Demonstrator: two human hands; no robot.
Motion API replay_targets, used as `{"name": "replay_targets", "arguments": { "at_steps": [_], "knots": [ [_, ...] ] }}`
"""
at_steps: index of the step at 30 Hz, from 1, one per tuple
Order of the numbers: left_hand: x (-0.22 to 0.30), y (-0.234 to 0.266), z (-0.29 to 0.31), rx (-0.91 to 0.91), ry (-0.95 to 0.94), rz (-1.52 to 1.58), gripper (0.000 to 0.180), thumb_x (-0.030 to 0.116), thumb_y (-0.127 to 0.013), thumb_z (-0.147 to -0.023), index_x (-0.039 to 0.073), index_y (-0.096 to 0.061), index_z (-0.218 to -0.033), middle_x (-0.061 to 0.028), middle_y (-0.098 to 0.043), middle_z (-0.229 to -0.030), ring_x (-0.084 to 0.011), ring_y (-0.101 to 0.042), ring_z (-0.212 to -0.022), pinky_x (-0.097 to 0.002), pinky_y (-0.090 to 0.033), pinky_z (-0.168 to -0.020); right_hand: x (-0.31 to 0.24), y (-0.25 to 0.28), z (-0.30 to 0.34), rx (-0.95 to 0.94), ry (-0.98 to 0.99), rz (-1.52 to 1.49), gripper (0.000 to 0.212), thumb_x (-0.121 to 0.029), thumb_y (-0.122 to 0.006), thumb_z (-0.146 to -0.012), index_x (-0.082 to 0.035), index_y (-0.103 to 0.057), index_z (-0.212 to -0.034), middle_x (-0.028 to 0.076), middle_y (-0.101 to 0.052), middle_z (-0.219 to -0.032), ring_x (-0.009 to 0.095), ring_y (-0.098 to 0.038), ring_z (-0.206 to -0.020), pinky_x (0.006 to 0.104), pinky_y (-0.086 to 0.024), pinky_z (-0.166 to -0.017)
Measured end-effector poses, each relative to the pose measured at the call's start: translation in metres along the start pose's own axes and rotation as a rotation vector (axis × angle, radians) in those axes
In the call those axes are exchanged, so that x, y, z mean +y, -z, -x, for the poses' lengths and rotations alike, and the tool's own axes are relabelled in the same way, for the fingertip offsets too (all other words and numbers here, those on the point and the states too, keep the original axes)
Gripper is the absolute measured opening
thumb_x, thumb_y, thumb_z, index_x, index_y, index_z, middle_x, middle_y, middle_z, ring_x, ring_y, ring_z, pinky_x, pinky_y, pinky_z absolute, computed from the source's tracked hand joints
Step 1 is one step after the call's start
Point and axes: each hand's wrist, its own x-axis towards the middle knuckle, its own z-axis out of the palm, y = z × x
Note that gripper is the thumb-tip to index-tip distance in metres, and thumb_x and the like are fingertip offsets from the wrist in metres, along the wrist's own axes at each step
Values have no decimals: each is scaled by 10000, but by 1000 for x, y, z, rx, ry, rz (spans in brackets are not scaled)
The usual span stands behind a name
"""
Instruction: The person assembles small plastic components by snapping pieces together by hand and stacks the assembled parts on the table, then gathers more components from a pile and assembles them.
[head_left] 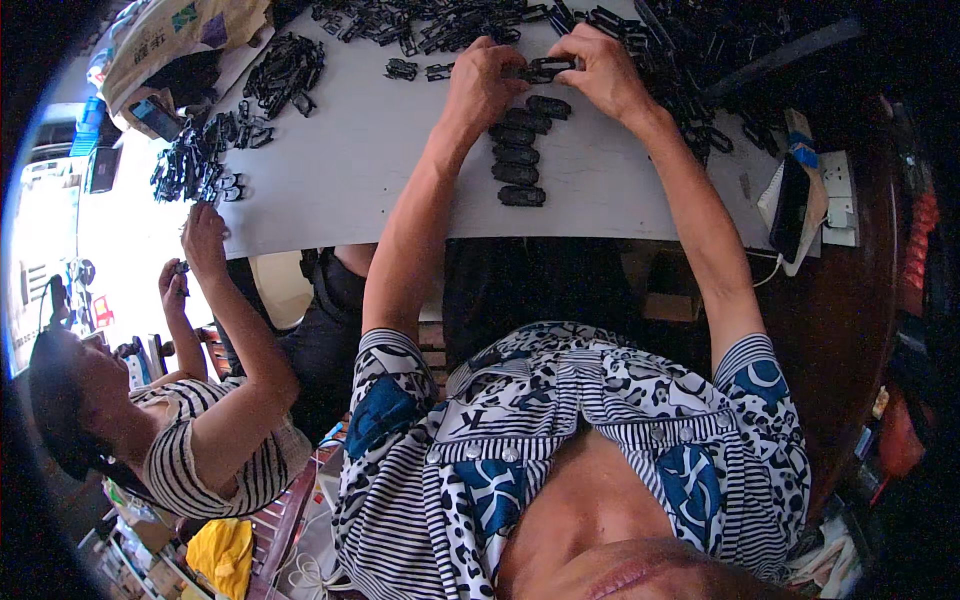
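Observation:
Both my arms reach over the pale table [350,150]. Between my hands is a small black plastic part [545,68], elongated with an open frame-like shape. Thumb and fingers of my right hand [608,78] pinch its right end. My left hand [484,88] is closed at the other end, its fingertips partly hiding what they grip. Left of that hand, a black piece [438,73] and another small black part [402,69] lie on the table. Below my hands, several oval black parts [516,155] form a column running toward the near edge.
Heaps of black parts [430,25] cover the far side, with another pile [690,75] at right. A phone [790,205] leans near a white power strip [840,200]. At left, a co-worker's hand [205,240] is beside a pile of parts [190,165]. A printed bag [180,50] stands behind.

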Motion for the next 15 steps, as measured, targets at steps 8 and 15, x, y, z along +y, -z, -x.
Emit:
{"name": "replay_targets", "arguments": {
  "at_steps": [8, 15],
  "knots": [
    [-3, -5, -2, 20, -10, 67, 346, 89, -810, -582, 60, -706, -911, -138, -597, -883, -330, -594, -863, -400, -488, -764, -6, -7, -5, -73, 73, 32, 273, -68, -743, -699, -63, -638, -952, 83, -551, -866, 256, -591, -788, 371, -477, -719],
    [-2, 2, -1, 6, -27, 57, 352, 74, -798, -621, 71, -682, -953, -114, -615, -885, -290, -609, -816, -378, -496, -716, -5, -8, -8, -127, 176, 129, 253, -66, -718, -734, -39, -611, -962, 103, -542, -905, 296, -593, -903, 403, -479, -773]
  ]
}}
